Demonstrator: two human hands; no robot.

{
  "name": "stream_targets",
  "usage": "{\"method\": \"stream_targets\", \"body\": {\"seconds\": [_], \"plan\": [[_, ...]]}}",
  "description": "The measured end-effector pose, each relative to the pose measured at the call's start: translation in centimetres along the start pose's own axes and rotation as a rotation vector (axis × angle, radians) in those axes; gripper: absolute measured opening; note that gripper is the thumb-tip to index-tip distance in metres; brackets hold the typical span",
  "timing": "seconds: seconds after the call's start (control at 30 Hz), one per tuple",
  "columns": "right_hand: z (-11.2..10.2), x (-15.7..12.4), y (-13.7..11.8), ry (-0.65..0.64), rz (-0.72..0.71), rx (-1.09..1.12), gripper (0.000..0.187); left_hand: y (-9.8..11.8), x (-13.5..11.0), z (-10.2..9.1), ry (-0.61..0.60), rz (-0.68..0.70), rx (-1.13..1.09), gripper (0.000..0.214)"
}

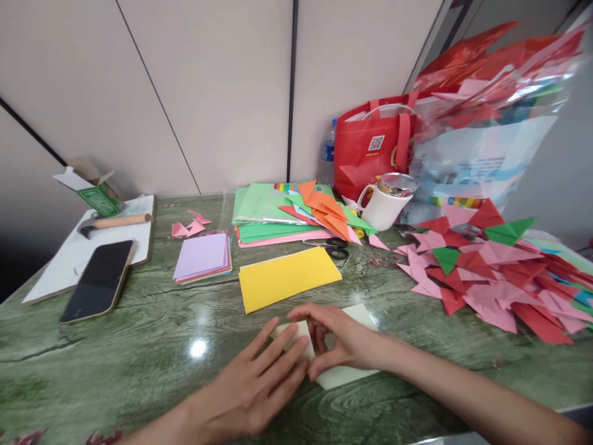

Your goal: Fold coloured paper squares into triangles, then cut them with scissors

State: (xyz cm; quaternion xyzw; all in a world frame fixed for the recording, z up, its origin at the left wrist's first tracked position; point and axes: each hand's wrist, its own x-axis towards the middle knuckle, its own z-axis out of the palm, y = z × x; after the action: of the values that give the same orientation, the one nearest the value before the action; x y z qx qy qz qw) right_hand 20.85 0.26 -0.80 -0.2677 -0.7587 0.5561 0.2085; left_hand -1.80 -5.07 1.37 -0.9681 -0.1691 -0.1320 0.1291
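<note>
While the left hand [264,376] is resting spread-fingered on the bent end of the paper [345,376], the right hand [345,337] is arching over it.
Whether the right is pinching the bend is unclear; the paper is lying on the table [152,368], near the yellow stack [290,279]. Uneven pressure could be setting the crease askew, and too light a touch might be letting it slide. Beyond, the stack is perhaps crowding the far side, scissors [328,245] are lying by it, and a folded pile [491,275] is sprawling rightward.
</note>
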Motion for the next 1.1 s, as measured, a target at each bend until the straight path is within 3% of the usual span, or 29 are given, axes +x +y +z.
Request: {"method": "stream_targets", "body": {"seconds": [0.1, 0.23, 0.4, 0.5, 0.63, 0.8, 1.0, 1.1], "plan": [[0.1, -0.1, 0.1, 0.029, -0.048, 0.003, 0.059, 0.5, -0.2, -0.1, -0.019, -0.041, -0.009, 0.032], [0.2, -0.7, 0.2, 0.118, -0.157, -0.157, 0.031, 0.7, -0.8, -0.2, -0.022, -0.037, 0.026, 0.037], [0.6, -1.3, 0.7, 0.144, -0.273, -0.271, 0.016, 1.2, -1.2, 0.2, -0.048, -0.081, 0.032, 0.038], [0.7, -1.3, 0.8, 0.138, -0.286, -0.316, 0.015, 1.8, -1.2, 0.6, -0.103, -0.171, 0.033, 0.042], [0.5, -1.3, 0.3, 0.076, -0.188, -0.277, 0.022, 2.4, -1.2, 0.8, -0.131, -0.258, 0.026, 0.044], [0.6, -1.4, 0.2, 0.072, -0.165, -0.272, 0.022, 2.4, -1.0, 0.5, -0.131, -0.196, 0.025, 0.041], [1.3, -1.6, 0.9, 0.234, -0.366, -0.511, 0.014, 2.3, -1.2, 0.5, -0.081, -0.174, 0.090, 0.040], [1.3, -1.6, 1.0, 0.232, -0.298, -0.540, 0.018, 2.4, -1.3, 0.7, -0.116, -0.187, 0.082, 0.040]]}}
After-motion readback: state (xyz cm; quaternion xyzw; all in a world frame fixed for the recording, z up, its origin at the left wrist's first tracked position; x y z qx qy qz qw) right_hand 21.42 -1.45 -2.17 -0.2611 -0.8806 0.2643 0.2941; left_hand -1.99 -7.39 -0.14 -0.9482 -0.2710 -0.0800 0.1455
